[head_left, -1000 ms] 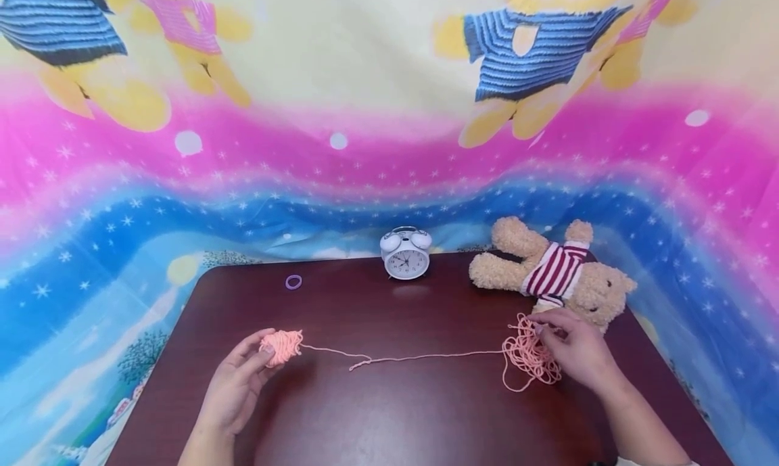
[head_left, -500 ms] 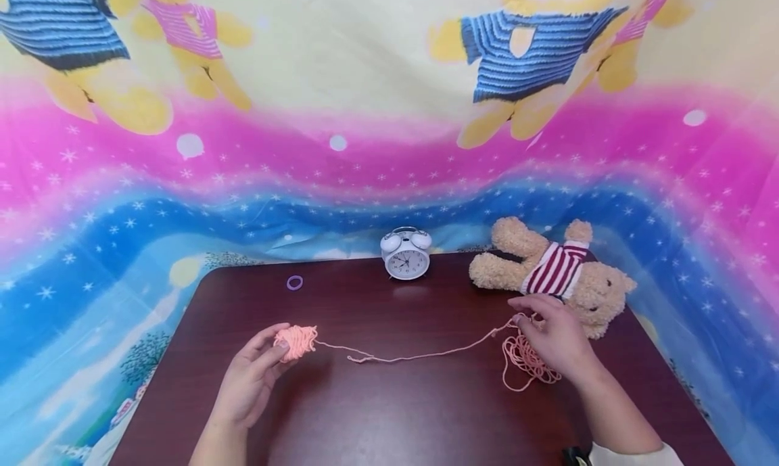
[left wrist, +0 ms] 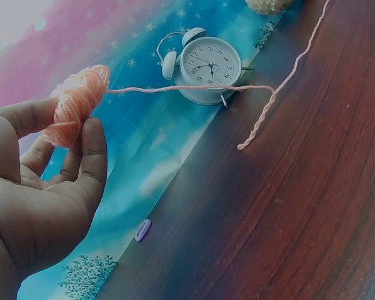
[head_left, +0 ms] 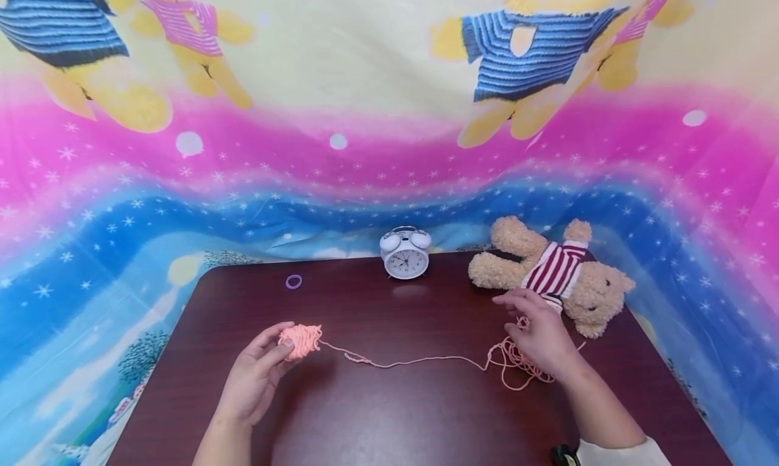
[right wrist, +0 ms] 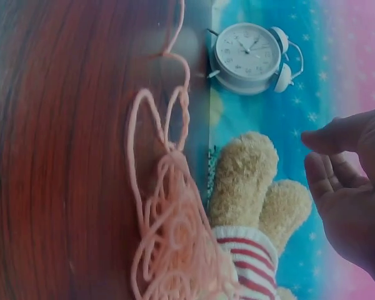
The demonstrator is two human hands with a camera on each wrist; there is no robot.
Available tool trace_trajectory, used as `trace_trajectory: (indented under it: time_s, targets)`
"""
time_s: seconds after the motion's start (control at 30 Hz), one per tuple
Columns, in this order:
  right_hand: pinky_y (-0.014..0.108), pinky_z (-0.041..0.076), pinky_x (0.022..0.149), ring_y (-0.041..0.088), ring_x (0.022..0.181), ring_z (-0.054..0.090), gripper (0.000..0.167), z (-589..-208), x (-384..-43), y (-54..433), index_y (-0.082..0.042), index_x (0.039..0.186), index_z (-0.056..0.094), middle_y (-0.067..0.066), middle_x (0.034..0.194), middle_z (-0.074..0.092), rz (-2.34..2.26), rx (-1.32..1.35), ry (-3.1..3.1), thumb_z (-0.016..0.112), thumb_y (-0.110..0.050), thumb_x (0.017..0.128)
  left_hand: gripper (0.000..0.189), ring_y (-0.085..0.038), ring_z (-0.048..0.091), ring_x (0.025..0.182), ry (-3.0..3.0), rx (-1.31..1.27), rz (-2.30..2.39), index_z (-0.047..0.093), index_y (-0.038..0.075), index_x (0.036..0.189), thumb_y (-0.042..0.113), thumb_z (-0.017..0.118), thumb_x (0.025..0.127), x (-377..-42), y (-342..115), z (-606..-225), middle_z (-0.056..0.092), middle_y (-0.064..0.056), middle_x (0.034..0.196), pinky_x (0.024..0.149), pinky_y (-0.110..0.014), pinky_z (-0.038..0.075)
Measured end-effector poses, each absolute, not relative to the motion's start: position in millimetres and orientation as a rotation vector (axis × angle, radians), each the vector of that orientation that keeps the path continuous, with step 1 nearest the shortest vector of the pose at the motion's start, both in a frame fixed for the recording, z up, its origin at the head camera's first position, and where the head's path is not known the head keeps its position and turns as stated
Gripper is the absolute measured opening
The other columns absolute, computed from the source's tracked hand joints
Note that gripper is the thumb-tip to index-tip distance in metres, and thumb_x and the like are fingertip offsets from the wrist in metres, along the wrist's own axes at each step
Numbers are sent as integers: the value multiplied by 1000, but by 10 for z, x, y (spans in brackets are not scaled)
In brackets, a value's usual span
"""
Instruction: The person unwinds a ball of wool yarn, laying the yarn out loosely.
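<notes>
My left hand (head_left: 252, 371) pinches a small wound ball of peach yarn (head_left: 302, 341) between thumb and fingers, raised over the left part of the table. From the ball a single yarn strand (head_left: 420, 361) runs across the tabletop to a loose, tangled yarn pile (head_left: 523, 368) at the right. A short twisted yarn end (left wrist: 256, 128) branches off that strand in the left wrist view. Above the pile hovers my right hand (head_left: 541, 334), its fingers bent and nothing between them. In the right wrist view a gap shows between thumb and fingertips, with the pile (right wrist: 175, 231) apart from them.
A white alarm clock (head_left: 406, 255) stands at the table's back edge. Behind the right hand, a teddy bear (head_left: 596, 293) in a striped shirt lies on its side. A purple ring (head_left: 293, 281) lies at the back left of the dark wooden table (head_left: 377, 418).
My right hand lifted some yarn leftward from the pile, then let it go; the strand has dropped back to the table. My left hand has shifted slightly right with the yarn ball.
</notes>
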State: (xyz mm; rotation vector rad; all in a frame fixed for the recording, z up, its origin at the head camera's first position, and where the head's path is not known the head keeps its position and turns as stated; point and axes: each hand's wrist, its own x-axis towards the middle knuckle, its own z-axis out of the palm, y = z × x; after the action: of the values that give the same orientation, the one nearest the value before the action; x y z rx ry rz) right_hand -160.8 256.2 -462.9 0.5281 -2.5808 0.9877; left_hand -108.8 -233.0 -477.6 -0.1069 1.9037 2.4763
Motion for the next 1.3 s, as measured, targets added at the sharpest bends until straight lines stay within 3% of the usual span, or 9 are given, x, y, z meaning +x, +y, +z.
trace_trajectory:
  time_s: [0.1,0.23,0.43,0.57,0.7,0.83,1.03,1.2,1.3]
  targets:
    - [47,61,81,25,97,68,49,-4636,-1612,2463,-13,123,72,3,122,66,1011,537,-2587,79,10,81,33,-12,69,97,1905,-106,2468,61,5,134,3,63,102,-1077,-2306,-4764,67,-1,116,87,-31,60]
    - [39,60,82,19,96,67,41,-4637,-1616,2286,-13,121,73,0,119,67,1057,541,-2594,81,2,84,34,-12,68,96,1908,-94,2455,60,3,135,3,63,101,-1068,-2257,-4746,67,-1,118,87,-31,60]
    - [38,60,82,13,94,67,37,-4669,-1640,1952,-12,118,74,-2,116,69,1155,596,-2564,83,0,84,33,-11,68,96,1903,-42,2459,60,2,135,3,63,102,-1059,-2162,-4737,67,-1,116,86,-31,59]
    - [35,60,81,15,93,67,36,-4707,-1640,1713,-12,118,74,-3,115,69,1228,647,-2553,84,-1,84,30,-11,68,96,1892,-17,2456,63,7,132,3,62,102,-1055,-2097,-4740,67,-2,115,86,-30,59]
    - [31,58,81,21,93,68,34,-4736,-1633,1472,-15,117,74,-6,115,68,1288,700,-2572,84,-7,86,34,-12,68,95,1890,-4,2454,59,-1,135,3,62,101,-1054,-2029,-4742,68,-3,114,85,-31,59]
    - [32,58,82,26,95,69,32,-4754,-1616,1249,-15,118,73,-7,115,68,1348,755,-2588,83,-11,88,39,-12,68,95,1880,-5,2449,53,-7,138,2,62,101,-1049,-1965,-4746,68,-4,114,85,-32,59]
    - [36,58,81,23,94,66,34,-4760,-1566,941,-15,121,73,-3,113,71,1389,825,-2608,83,-16,88,36,-12,67,94,1863,0,2430,58,0,135,4,64,100,-1049,-1888,-4730,67,-4,112,85,-32,58]
    - [39,59,82,27,97,68,36,-4782,-1539,717,-13,124,72,2,113,73,1471,888,-2622,81,-19,91,44,-13,67,95,1850,-7,2420,51,-9,139,4,65,99,-1050,-1830,-4708,67,-5,113,86,-32,58]
    - [38,61,83,23,97,71,36,-4804,-1530,612,-13,126,72,3,112,74,1533,914,-2621,80,-20,91,47,-14,67,97,1844,-26,2417,49,-10,140,5,66,99,-1052,-1799,-4698,67,-6,115,86,-32,58]
